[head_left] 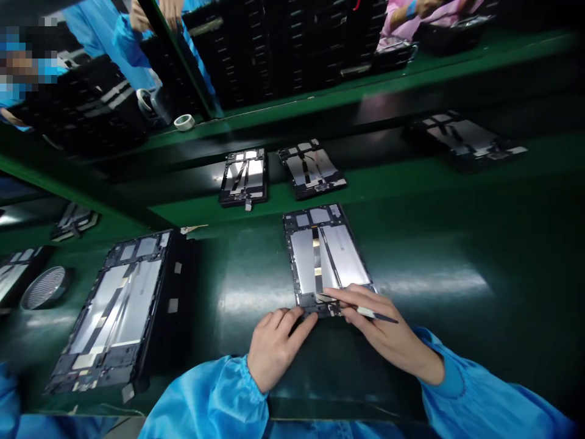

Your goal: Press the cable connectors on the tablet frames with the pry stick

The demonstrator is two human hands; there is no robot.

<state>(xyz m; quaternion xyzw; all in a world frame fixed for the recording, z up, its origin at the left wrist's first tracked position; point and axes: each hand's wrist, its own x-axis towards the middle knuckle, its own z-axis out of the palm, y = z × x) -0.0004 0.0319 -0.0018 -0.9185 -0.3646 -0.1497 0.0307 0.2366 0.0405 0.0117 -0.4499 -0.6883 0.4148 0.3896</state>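
Note:
An open-backed tablet (348,250) lies on the green bench in front of me, with silver battery panels and a dark ribbon cable (318,259) running down its middle. My left hand (278,341) holds its lower left edge, index finger and thumb against the frame. Across the lower right corner reaches my right hand (375,323); its index fingertip touches the cable's lower end. Slim tweezers (368,313) with a white middle and a dark pointed tip are held in the right hand, partly hidden by the fingers.
A stack of similar tablets (121,299) stands at the left, beside a round metal-looking dish (44,288). Behind are more opened tablets (244,175) on a ledge. A tape roll (184,122) sits on the green rail. Co-workers' sleeves (94,27) show beyond black trays (283,49).

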